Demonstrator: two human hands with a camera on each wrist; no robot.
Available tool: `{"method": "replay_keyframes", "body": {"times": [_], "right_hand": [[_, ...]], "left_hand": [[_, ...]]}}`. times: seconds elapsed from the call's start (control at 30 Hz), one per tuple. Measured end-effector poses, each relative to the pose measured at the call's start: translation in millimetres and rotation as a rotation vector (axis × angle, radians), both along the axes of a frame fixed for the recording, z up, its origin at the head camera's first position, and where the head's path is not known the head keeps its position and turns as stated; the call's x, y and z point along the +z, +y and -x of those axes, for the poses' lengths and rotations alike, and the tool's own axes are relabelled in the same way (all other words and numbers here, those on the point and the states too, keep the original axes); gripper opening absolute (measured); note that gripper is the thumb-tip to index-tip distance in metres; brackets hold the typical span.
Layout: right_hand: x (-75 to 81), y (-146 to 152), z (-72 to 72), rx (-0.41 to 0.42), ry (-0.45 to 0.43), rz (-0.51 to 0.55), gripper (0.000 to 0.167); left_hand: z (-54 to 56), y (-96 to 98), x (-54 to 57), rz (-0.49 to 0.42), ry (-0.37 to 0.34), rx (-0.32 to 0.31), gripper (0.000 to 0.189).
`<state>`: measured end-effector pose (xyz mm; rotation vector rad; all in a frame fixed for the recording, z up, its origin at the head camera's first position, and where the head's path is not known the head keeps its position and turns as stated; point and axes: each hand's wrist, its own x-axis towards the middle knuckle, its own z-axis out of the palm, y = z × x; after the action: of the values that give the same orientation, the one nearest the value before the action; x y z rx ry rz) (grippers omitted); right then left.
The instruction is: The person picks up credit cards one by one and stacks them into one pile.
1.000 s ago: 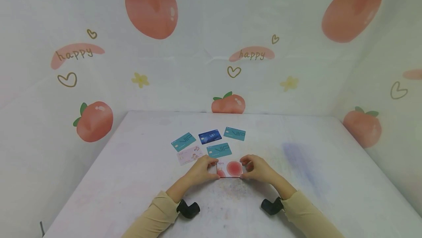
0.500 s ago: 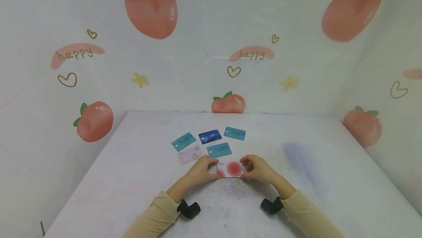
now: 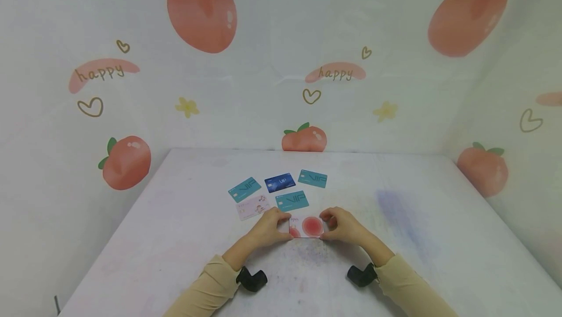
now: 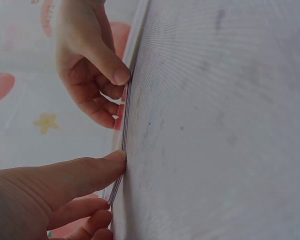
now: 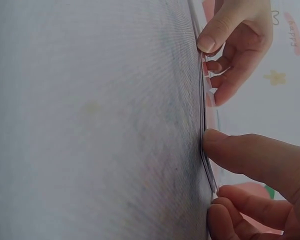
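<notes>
A thin stack of cards (image 3: 312, 227), topped by a white one with pink-red circles, lies flat on the table. Its layered edge (image 4: 124, 125) shows in both wrist views. My left hand (image 3: 266, 227) pinches the stack's left side, thumb at the near corner and fingers at the far one. Opposite, my right hand (image 3: 345, 226) grips the right side the same way. Just beyond the stack lie a teal VIP card (image 3: 292, 201) and a pink card (image 3: 253, 207), the latter partly behind my left hand. The stack's underside is hidden.
Farther back on the white table (image 3: 175, 239) lie a left teal card (image 3: 244, 189), a dark blue VIP card (image 3: 280, 182) and a right teal card (image 3: 312, 178). A white backdrop (image 3: 263, 112) printed with peaches rises behind the table and at both sides.
</notes>
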<state>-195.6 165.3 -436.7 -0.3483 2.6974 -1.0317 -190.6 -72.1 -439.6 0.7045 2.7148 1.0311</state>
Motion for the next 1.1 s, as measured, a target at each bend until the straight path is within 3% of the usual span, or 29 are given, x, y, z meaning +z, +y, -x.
{"method": "replay_keyframes", "body": {"times": [1.1], "right_hand": [[1.3,0.0,0.0,0.012,-0.014,-0.017,0.044]], "left_hand": [[-0.6,-0.3,-2.7,-0.003,-0.021,0.002,0.055]]}}
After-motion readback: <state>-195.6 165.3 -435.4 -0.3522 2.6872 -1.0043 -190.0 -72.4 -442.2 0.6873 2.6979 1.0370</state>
